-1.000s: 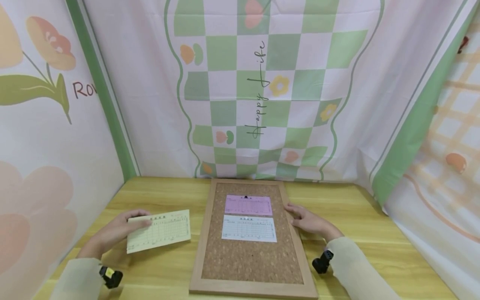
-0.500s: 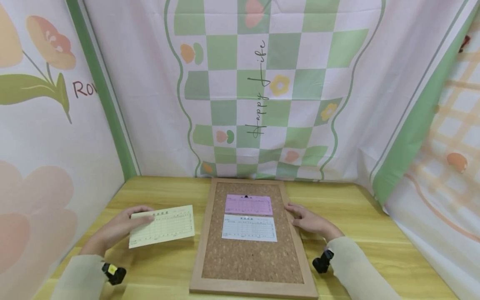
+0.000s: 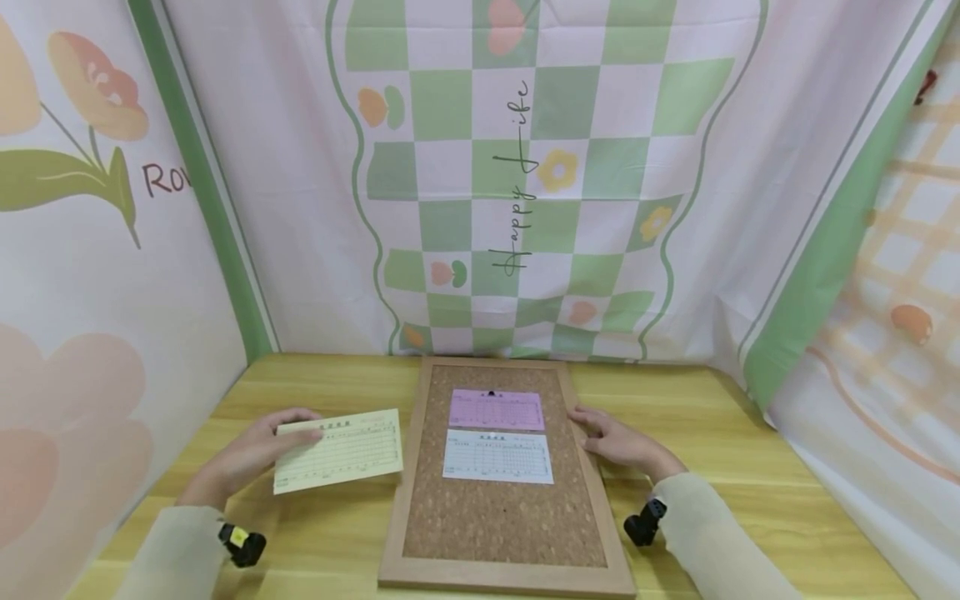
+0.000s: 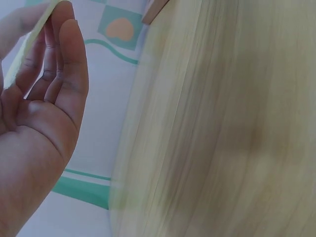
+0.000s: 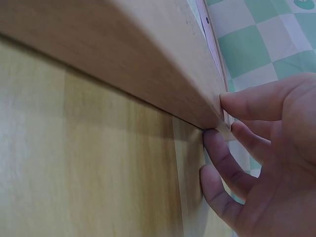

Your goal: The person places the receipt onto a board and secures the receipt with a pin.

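Note:
In the head view my left hand pinches a pale yellow printed form slip at its left end, thumb on the front face. The slip hangs tilted above the table, its right end close to the corkboard's left frame. In the left wrist view the slip shows edge-on between thumb and fingers. The wood-framed corkboard carries a pink form slip, with a small black clip or pin at its top, and a white form slip just below. My right hand holds the board's right edge, thumb and fingertips at the frame.
The wooden table extends to both sides of the board. A patterned curtain closes off the back, right behind the board's far end. More printed fabric hangs at the left. Black wrist cameras sit on both sleeves.
My left hand has carried the yellow slip rightward and slightly up, closer to the corkboard. The right hand, the board and the two slips on it have stayed in place.

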A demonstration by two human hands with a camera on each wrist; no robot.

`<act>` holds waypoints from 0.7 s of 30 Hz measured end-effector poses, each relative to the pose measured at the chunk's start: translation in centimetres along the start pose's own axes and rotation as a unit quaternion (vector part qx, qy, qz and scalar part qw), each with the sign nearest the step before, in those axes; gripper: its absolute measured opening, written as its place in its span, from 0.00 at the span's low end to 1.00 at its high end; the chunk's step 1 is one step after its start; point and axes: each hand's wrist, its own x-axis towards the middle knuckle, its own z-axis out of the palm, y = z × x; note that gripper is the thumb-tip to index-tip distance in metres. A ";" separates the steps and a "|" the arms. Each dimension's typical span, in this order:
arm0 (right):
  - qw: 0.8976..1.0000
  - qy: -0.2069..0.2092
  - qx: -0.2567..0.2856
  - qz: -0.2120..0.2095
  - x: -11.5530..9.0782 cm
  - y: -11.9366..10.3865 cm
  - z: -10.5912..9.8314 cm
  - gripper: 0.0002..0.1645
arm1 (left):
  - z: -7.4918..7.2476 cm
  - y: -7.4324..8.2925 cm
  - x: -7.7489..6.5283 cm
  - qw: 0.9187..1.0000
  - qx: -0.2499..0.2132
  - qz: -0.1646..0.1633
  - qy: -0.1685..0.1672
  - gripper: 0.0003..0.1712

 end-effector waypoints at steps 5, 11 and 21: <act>1.000 -0.001 0.004 0.001 0.1 0.0 -0.1 0.35 | 0.3 0.2 0.2 1.000 -0.002 -0.002 0.001 0.24; 1.000 0.005 0.009 0.003 0.0 -0.2 0.0 0.35 | 1.0 0.3 0.8 1.000 -0.014 0.009 -0.005 0.25; 1.000 0.012 0.006 0.003 0.2 -0.5 0.1 0.35 | 2.6 0.4 2.0 0.999 -0.040 0.017 -0.020 0.25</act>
